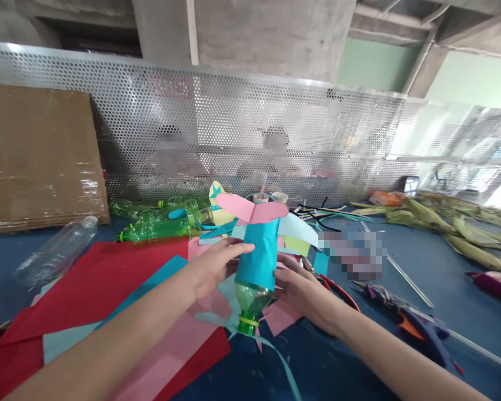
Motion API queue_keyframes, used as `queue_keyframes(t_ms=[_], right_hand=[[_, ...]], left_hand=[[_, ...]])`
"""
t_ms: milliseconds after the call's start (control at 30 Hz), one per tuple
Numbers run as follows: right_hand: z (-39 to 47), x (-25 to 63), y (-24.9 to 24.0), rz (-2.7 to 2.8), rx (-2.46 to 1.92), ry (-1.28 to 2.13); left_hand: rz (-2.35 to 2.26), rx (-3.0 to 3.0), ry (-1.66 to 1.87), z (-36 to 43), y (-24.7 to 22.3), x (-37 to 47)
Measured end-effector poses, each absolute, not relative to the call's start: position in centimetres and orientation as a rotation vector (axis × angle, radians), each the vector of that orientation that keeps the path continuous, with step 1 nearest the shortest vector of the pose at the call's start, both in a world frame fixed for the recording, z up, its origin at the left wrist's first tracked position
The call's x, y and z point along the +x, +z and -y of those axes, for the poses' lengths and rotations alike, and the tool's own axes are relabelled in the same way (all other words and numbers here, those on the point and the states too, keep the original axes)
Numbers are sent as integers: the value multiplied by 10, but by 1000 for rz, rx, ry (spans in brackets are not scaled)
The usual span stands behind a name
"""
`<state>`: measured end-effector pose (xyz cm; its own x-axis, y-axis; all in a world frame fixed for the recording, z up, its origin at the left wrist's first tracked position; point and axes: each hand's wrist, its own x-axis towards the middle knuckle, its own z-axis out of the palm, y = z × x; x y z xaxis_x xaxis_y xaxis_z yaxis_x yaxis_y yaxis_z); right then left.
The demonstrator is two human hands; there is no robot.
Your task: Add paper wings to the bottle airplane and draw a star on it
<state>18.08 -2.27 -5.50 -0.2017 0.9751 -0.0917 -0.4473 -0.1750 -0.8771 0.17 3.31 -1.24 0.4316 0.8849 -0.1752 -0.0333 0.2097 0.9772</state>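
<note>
Bare forearms point(121, 323) reach in from both lower corners over sheets of red paper point(121, 264) and the blue tabletop point(317, 367), their hands meeting at a green bottle point(251, 301) in the middle. It is held cap end lowest and nearest the camera, sleeved in a blue paper wrap point(256, 256), with a pink paper shape point(253, 209) like two petals at the far end; whether the cap touches anything below, I cannot tell. Squeezing too hard could crease the wrap or slide it along the smooth plastic, and a knock could bend the pink shape, which sticks out past the sides. A pale blue strip point(281, 359) trails by the neck and might snag under a wrist. Red-handled scissors point(345, 295) lie just beyond the right hand point(298, 284), so a careless sweep could catch them. That hand is half curled, thumb on the wrap's lower edge, fingers partly hidden behind. The left hand point(223, 259) is also partly open, curved loosely around the other side, thumb laid across the wrap.
</note>
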Motion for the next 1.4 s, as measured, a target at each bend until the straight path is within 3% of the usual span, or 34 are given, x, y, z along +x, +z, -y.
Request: queue_keyframes(t_ms=[333, 667, 1033, 1400], right_hand=[[10, 182, -67, 917, -757, 1727], [-1, 202, -68, 799, -845, 1735], [3, 201, -50, 464, -1023, 1239], [14, 194, -62, 1164, -1156, 1027]], left_hand=[[-815, 1081, 598, -28, -10, 1], [-812, 922, 1023, -31, -5, 3], [-988, 625, 1440, -57, -14, -8], [-1085, 609, 1382, -67, -51, -9]])
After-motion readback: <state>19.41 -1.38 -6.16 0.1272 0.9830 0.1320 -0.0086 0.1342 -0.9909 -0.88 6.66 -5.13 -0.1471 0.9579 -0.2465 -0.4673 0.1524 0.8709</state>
